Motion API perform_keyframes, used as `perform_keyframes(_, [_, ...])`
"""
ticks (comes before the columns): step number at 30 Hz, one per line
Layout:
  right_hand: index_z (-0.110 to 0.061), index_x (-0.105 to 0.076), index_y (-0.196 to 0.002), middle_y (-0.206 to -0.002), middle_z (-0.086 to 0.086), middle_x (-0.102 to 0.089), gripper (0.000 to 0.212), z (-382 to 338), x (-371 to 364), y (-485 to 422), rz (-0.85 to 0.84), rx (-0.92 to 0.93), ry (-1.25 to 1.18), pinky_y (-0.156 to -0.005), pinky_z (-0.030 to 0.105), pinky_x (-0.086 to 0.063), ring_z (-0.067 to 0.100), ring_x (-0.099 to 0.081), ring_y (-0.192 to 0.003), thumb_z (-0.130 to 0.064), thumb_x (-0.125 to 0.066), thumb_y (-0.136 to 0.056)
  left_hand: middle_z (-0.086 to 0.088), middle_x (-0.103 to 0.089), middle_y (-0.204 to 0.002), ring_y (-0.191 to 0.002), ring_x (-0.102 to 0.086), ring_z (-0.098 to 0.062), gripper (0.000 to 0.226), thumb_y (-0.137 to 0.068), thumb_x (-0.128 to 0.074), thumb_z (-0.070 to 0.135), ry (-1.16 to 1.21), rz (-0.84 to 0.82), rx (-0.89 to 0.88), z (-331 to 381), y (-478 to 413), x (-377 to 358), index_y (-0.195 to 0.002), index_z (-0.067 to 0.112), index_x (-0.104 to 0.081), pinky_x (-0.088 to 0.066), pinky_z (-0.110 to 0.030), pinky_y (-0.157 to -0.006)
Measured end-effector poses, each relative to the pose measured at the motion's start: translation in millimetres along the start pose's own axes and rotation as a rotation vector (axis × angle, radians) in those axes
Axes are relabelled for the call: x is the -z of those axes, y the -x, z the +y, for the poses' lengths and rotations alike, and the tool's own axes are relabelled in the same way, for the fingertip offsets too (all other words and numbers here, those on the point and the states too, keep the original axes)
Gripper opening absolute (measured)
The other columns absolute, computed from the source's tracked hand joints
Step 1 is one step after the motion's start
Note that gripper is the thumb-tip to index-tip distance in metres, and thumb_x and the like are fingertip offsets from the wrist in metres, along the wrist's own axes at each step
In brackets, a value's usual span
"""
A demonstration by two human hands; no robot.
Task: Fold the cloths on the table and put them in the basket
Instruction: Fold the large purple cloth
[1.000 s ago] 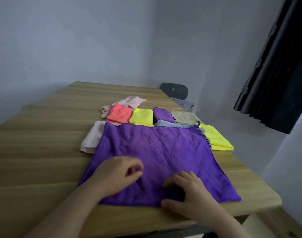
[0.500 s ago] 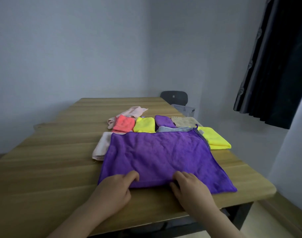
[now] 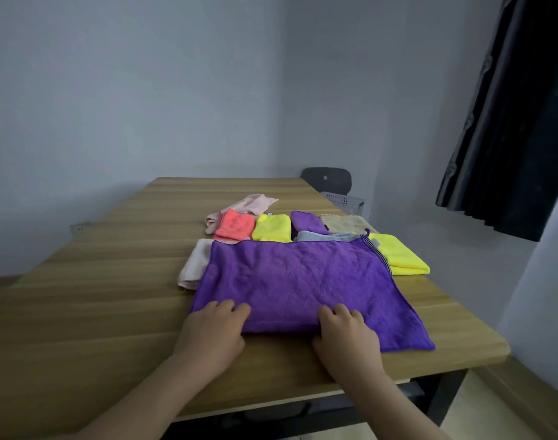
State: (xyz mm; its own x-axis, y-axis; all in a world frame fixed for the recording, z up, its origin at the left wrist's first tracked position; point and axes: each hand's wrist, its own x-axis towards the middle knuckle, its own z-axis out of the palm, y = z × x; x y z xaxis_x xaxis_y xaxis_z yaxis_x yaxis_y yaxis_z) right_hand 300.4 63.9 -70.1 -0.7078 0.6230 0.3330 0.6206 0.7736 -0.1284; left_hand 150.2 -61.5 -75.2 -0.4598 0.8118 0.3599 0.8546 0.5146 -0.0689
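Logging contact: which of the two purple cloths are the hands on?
The large purple cloth spread flat nearest the person; left hand and right hand hold its near edge. The small folded purple cloth lies behind it, untouched.

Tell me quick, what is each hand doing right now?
Left hand: closed, pinching the near edge of the big purple cloth.
Right hand: closed, pinching the same edge.

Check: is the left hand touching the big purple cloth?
Touching. Head view: left hand grips the big purple cloth at its near edge, fingers on top.
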Motion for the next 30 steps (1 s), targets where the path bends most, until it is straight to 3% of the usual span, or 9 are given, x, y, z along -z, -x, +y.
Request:
perform_keyframes(4, [-0.022, -0.045, -0.119, -0.116, -0.004, -0.054, 0.022, 5, -2, 1, 0.022, -0.011, -0.004, -0.063, 0.021, -0.035, 0.014, -0.050, -0.103, -0.023, -0.037, -0.098, 0.002, -0.062, -0.094, -0.093, -0.062, -0.024, 0.030, -0.074, -0.059, 0.014, 0.067, -0.023, 0.033, -5, 6, 2, -0.101, 0.025, -0.054, -0.033, -0.029, -0.059])
perform_keyframes(6, [-0.023, -0.044, -0.122, -0.118, -0.005, -0.053, 0.025, 6, -3, 2, 0.030, -0.008, -0.013, -0.063, 0.021, -0.036, 0.013, -0.050, -0.104, -0.020, -0.035, -0.099, 0.008, -0.057, -0.107, -0.105, -0.055, -0.016, 0.027, -0.084, -0.050, 0.033, 0.094, -0.029, 0.067, -7, 5, 8, -0.110, 0.030, -0.044, -0.032, -0.028, -0.065])
perform_keyframes(9, [-0.024, -0.044, -0.121, -0.116, -0.006, -0.054, 0.024, 8, -2, 1, 0.031, -0.019, -0.037, -0.064, 0.020, -0.035, 0.011, -0.050, -0.102, -0.020, -0.037, -0.098, 0.008, -0.055, -0.114, -0.107, -0.054, -0.015, 0.051, -0.080, -0.045, 0.067, 0.055, -0.151, 0.076, -1, -4, 17, -0.116, 0.030, -0.042, -0.037, -0.029, -0.073])
perform_keyframes(11, [-0.025, -0.045, -0.117, -0.111, -0.008, -0.055, 0.021, 9, -1, 0, 0.039, -0.025, -0.056, -0.060, 0.019, -0.034, 0.010, -0.050, -0.095, -0.024, -0.038, -0.097, 0.000, -0.056, -0.117, -0.107, -0.055, -0.020, 0.060, -0.081, -0.040, 0.070, -0.073, -0.185, 0.045, 14, -9, 19, -0.123, 0.026, -0.041, -0.040, -0.031, -0.076])
perform_keyframes(13, [-0.026, -0.046, -0.112, -0.106, -0.009, -0.057, 0.017, 10, -1, -2, 0.039, -0.017, -0.060, -0.054, 0.015, -0.031, 0.007, -0.048, -0.088, -0.031, -0.040, -0.096, -0.004, -0.060, -0.113, -0.102, -0.058, -0.024, 0.054, -0.088, -0.040, 0.060, -0.175, -0.188, 0.012, 30, -14, 15, -0.124, 0.021, -0.041, -0.038, -0.032, -0.072])
perform_keyframes(17, [-0.026, -0.052, -0.104, -0.094, -0.011, -0.057, 0.016, 23, 0, -7, 0.045, -0.010, -0.054, -0.058, 0.016, -0.040, 0.007, -0.053, -0.083, -0.034, -0.041, -0.096, -0.008, -0.061, -0.113, -0.102, -0.059, -0.027, 0.032, -0.094, -0.042, 0.024, -0.262, -0.223, -0.029, 27, -24, 23, -0.124, 0.015, -0.042, -0.034, -0.032, -0.069])
perform_keyframes(24, [-0.025, -0.057, -0.099, -0.097, -0.008, -0.064, 0.018, 48, 1, -17, 0.100, -0.122, -0.035, -0.070, 0.024, -0.047, 0.012, -0.059, -0.089, -0.030, -0.040, -0.096, -0.008, -0.058, -0.116, -0.096, -0.051, -0.021, 0.026, -0.089, -0.041, 0.014, 0.033, -0.503, 0.037, -24, -58, 40, -0.113, 0.016, -0.053, -0.035, -0.026, -0.073])
perform_keyframes(27, [-0.026, -0.057, -0.100, -0.103, -0.006, -0.064, 0.020, 65, 5, -26, 0.076, -0.206, 0.049, -0.079, 0.029, -0.038, 0.019, -0.056, -0.102, -0.024, -0.038, -0.093, -0.006, -0.057, -0.121, -0.105, -0.052, -0.020, 0.032, -0.090, -0.043, 0.011, 0.102, -0.478, 0.071, -40, -76, 45, -0.118, 0.016, -0.057, -0.033, -0.021, -0.074])
perform_keyframes(30, [-0.030, -0.058, -0.102, -0.103, -0.007, -0.065, 0.023, 82, 9, -33, 0.051, -0.302, 0.108, -0.082, 0.031, -0.033, 0.019, -0.052, -0.109, -0.022, -0.040, -0.090, -0.007, -0.059, -0.117, -0.098, -0.053, -0.019, 0.027, -0.089, -0.049, 0.011, 0.178, -0.384, 0.102, -61, -94, 47, -0.113, 0.016, -0.061, -0.034, -0.022, -0.071])
